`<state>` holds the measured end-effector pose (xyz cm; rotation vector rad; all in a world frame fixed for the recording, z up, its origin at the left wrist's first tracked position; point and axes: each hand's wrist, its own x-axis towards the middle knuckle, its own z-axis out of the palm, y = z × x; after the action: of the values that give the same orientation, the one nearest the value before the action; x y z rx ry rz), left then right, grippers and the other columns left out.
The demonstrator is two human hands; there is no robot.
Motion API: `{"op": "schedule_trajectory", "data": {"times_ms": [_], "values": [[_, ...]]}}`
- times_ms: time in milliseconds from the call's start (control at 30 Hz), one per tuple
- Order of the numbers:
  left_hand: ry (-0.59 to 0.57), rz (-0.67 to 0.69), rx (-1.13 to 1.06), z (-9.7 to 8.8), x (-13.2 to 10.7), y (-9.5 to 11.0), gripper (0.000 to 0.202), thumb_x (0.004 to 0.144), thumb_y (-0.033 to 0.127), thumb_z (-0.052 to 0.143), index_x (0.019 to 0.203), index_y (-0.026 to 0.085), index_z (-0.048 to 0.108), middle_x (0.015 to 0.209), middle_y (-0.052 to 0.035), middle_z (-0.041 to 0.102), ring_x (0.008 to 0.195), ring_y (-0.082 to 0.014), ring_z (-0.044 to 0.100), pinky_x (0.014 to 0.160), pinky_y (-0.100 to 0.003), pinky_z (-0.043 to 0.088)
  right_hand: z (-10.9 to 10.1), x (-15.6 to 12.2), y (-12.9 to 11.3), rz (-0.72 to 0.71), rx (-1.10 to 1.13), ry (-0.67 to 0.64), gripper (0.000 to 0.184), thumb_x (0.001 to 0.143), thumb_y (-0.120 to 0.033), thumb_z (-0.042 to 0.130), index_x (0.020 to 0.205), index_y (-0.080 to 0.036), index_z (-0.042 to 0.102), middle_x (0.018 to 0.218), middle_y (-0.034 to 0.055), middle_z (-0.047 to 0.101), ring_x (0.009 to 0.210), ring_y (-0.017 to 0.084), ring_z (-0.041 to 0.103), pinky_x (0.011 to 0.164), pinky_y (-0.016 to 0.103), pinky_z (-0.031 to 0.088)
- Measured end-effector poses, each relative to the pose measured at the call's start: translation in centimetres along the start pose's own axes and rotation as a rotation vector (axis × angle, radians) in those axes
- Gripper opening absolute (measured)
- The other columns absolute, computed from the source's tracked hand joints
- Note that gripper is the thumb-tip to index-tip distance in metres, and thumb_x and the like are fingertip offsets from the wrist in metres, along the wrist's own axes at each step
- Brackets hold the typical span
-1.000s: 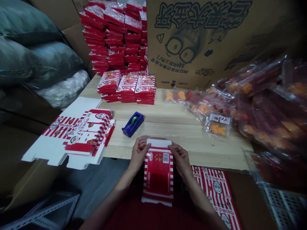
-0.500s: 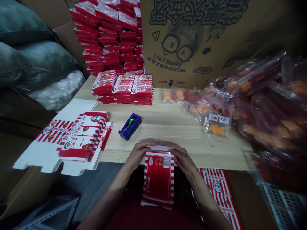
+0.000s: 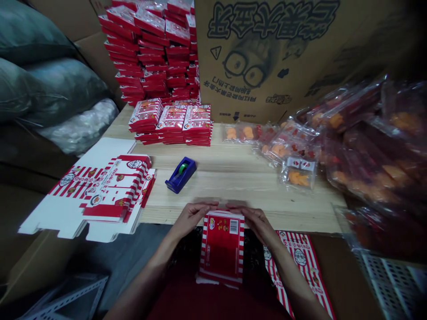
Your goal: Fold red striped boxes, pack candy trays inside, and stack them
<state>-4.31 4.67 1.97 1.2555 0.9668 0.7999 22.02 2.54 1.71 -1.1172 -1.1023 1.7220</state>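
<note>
Both my hands rest on the far end of a red and white striped carton [image 3: 222, 246] that lies over my lap at the near edge of the wooden table [image 3: 233, 178]. My left hand [image 3: 191, 215] presses its top left corner, fingers curled over the folded end flap. My right hand [image 3: 255, 220] does the same at the top right corner. The carton's back with a barcode faces up. A blue tape dispenser [image 3: 181, 174] sits just beyond my left hand.
Flat unfolded cartons [image 3: 100, 189] overhang the table's left edge. Finished red boxes [image 3: 171, 120] are stacked at the back beside a big printed cardboard box [image 3: 267, 53]. Clear toy packets [image 3: 296, 171] pile up on the right. Another flat carton [image 3: 300, 262] lies by my right forearm.
The white end flap that stood up from the carton has been folded down and shut. My fingers have moved in over the carton's far end.
</note>
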Motion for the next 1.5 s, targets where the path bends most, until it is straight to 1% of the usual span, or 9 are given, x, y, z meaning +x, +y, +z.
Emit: {"op": "schedule_trajectory", "data": {"times_ms": [233, 400, 600, 767, 900, 1100, 1367, 1433, 1500], "values": [[-0.148, -0.046, 0.099, -0.9, 1.6, 2.0, 0.04, 0.091, 0.043, 0.071, 0.124, 0.021, 0.076, 0.122, -0.0112, 0.077, 0.108, -0.0273, 0.073, 0.093, -0.037, 0.056, -0.4, 1.8, -2.5, 0.009, -0.169, -0.131, 0.034, 0.083, -0.05, 0.08, 0.11, -0.028, 0.08, 0.113, 0.0057, 0.08, 0.105, 0.024, 0.074, 0.099, 0.041, 0.055], [-0.117, -0.031, 0.166, -0.6, 2.7, 2.2, 0.037, 0.095, 0.044, 0.066, 0.118, 0.019, 0.079, 0.106, -0.0098, 0.081, 0.091, -0.0241, 0.074, 0.08, -0.032, 0.056, -0.7, 2.7, -1.9, 0.036, -0.124, -0.046, 0.034, 0.079, -0.051, 0.083, 0.103, -0.027, 0.083, 0.094, 0.0041, 0.084, 0.084, 0.023, 0.077, 0.084, 0.038, 0.06], [-0.092, -0.007, 0.278, 0.0, 2.3, 1.7, 0.029, 0.095, 0.039, 0.064, 0.113, 0.023, 0.082, 0.105, -0.0077, 0.082, 0.091, -0.026, 0.075, 0.079, -0.033, 0.056, -0.5, 2.1, -0.4, 0.044, -0.116, 0.0, 0.038, 0.078, -0.056, 0.081, 0.102, -0.026, 0.083, 0.096, 0.0056, 0.084, 0.09, 0.026, 0.077, 0.09, 0.045, 0.059], [-0.081, 0.085, 0.365, 0.1, 0.4, 2.7, 0.031, 0.1, 0.036, 0.057, 0.12, 0.028, 0.079, 0.115, -0.0073, 0.08, 0.101, -0.0275, 0.075, 0.088, -0.036, 0.057, 0.2, 0.1, -0.5, -0.012, -0.211, 0.007, 0.038, 0.092, -0.058, 0.067, 0.118, -0.033, 0.078, 0.137, 0.0057, 0.071, 0.138, 0.03, 0.057, 0.122, 0.054, 0.034], [-0.115, 0.171, 0.425, 0.4, -1.8, 3.5, 0.04, 0.102, 0.03, 0.053, 0.141, 0.032, 0.064, 0.14, -0.0052, 0.069, 0.129, -0.0282, 0.064, 0.112, -0.044, 0.047, 0.4, -1.2, -0.1, -0.124, -0.336, 0.011, 0.036, 0.098, -0.054, 0.06, 0.128, -0.037, 0.072, 0.144, 0.0019, 0.065, 0.148, 0.027, 0.045, 0.127, 0.056, 0.023], [-0.058, 0.164, 0.411, 0.9, -4.2, 3.3, 0.049, 0.102, 0.027, 0.053, 0.151, 0.036, 0.052, 0.16, -0.0037, 0.047, 0.148, -0.0283, 0.045, 0.123, -0.051, 0.035, 0.9, -1.8, 0.8, -0.22, -0.372, 0.047, 0.032, 0.1, -0.046, 0.06, 0.127, -0.036, 0.073, 0.138, 0.0034, 0.07, 0.144, 0.026, 0.05, 0.125, 0.053, 0.029], [-0.091, 0.155, 0.336, -0.9, -3.5, 2.0, 0.037, 0.1, 0.032, 0.057, 0.135, 0.03, 0.068, 0.143, -0.0084, 0.066, 0.146, -0.0282, 0.047, 0.12, -0.05, 0.038, 2.3, -0.9, 1.2, -0.061, -0.144, 0.105, 0.037, 0.086, -0.057, 0.074, 0.11, -0.03, 0.081, 0.118, 0.0064, 0.079, 0.115, 0.03, 0.07, 0.105, 0.047, 0.051], [0.059, 0.179, 0.376, -2.6, -2.1, 2.1, 0.039, 0.098, 0.033, 0.062, 0.136, 0.027, 0.066, 0.149, -0.0098, 0.06, 0.148, -0.0281, 0.044, 0.122, -0.048, 0.034, 2.0, -0.7, 1.1, -0.013, -0.097, 0.147, 0.038, 0.083, -0.057, 0.077, 0.108, -0.029, 0.082, 0.107, 0.0066, 0.082, 0.103, 0.031, 0.074, 0.095, 0.046, 0.056], [0.414, 0.198, 0.433, -5.0, -0.5, 2.2, 0.045, 0.09, 0.036, 0.071, 0.133, 0.024, 0.064, 0.156, -0.0119, 0.052, 0.151, -0.0293, 0.038, 0.125, -0.047, 0.027, 1.4, -0.7, 1.0, -0.02, -0.104, 0.195, 0.035, 0.081, -0.054, 0.08, 0.105, -0.029, 0.083, 0.106, 0.0067, 0.082, 0.102, 0.031, 0.074, 0.093, 0.045, 0.056]]}}
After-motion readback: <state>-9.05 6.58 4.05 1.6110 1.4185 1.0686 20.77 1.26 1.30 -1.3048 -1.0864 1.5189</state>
